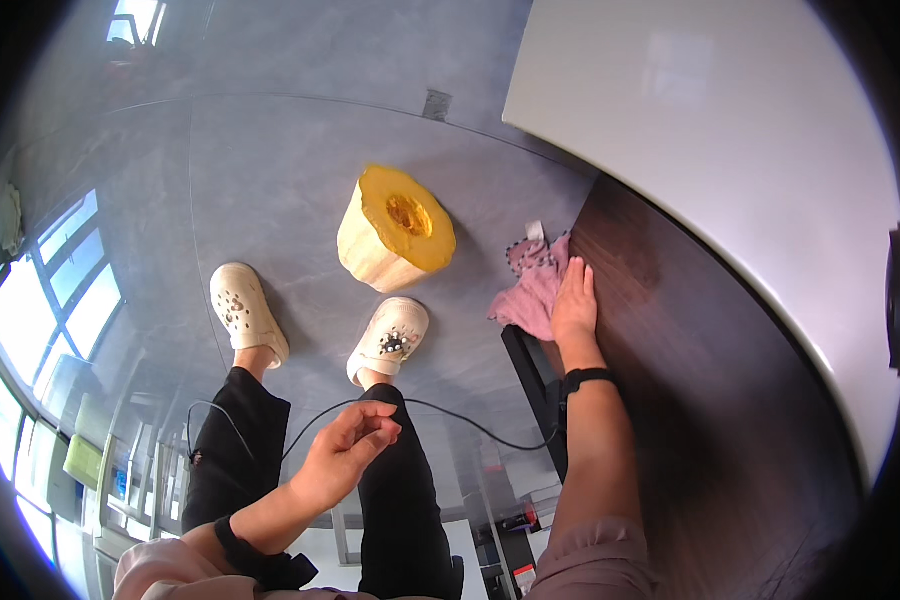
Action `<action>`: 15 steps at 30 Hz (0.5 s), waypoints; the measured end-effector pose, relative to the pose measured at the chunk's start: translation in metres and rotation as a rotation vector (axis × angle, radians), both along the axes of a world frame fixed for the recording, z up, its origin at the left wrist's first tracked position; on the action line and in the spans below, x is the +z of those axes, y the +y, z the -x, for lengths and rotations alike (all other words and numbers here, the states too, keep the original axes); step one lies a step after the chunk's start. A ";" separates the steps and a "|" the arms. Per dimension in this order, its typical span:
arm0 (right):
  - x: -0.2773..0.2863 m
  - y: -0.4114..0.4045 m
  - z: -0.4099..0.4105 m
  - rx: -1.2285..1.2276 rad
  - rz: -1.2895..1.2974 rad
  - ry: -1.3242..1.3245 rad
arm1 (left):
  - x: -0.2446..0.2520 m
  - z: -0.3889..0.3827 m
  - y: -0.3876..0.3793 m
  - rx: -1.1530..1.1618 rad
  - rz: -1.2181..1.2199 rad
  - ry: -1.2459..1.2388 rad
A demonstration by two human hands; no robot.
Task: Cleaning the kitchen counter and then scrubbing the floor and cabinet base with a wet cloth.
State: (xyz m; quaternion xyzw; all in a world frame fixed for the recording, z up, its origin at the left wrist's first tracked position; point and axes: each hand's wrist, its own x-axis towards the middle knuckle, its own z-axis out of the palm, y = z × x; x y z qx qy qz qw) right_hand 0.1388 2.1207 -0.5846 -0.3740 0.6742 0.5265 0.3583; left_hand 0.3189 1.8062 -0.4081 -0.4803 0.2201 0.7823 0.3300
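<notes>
My right hand (576, 301) presses a pink cloth (534, 289) with a checked trim and a white tag against the edge of a dark wood-grain surface (667, 360). Its fingers lie straight and close together; part of the cloth is hidden under the palm. My left hand (352, 446) hangs over my legs with its fingers curled and the thumb near the fingertips; nothing shows in it. On the grey floor, ahead of my feet, rests a cut pumpkin (367, 244), its orange flesh and hollow core facing up and to the right. Both wrists bear black bands.
A large white glossy panel (690, 112) stands over the dark surface at the right. A thin black cable (487, 433) runs between my wrists' sides across my legs. My feet wear cream clogs (244, 307). A black frame leg (529, 367) is beside my right forearm; shelves lie behind me.
</notes>
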 end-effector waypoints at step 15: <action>0.050 -0.024 0.088 0.104 0.212 0.084 | 0.008 -0.004 0.001 0.072 -0.025 0.045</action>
